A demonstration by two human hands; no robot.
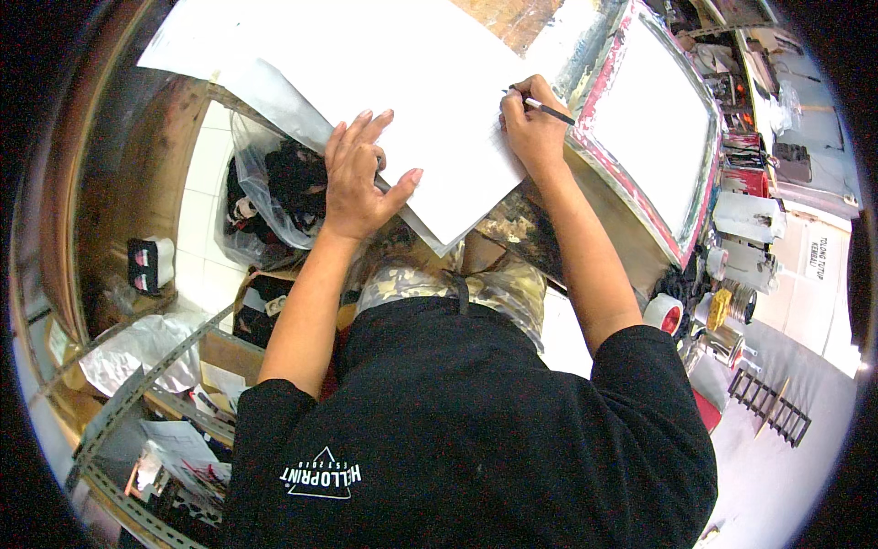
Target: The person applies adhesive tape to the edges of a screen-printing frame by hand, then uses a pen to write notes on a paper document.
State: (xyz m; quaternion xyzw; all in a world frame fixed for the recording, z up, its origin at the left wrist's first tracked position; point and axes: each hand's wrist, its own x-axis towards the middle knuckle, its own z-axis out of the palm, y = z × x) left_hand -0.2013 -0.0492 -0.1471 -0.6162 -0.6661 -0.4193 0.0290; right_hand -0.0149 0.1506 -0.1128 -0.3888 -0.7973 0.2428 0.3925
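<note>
Large white sheets of paper (430,82) lie stacked on the table in front of me, one corner pointing toward my lap. My left hand (361,174) rests on the left edge of the paper, its fingers spread. Near the right edge, my right hand (535,128) grips a pen (551,113) with a white and black barrel that slants up to the right. The pen's tip is hidden behind my fingers. No marks can be made out on the bright paper.
A paint-smeared screen-printing frame (599,137) with a white middle stands right of the paper. Beyond it are plastic jugs (745,217), cans and a roll of tape (664,314). At left, a clear plastic bag (261,183) holds dark cloth; metal shelving (137,393) is at lower left.
</note>
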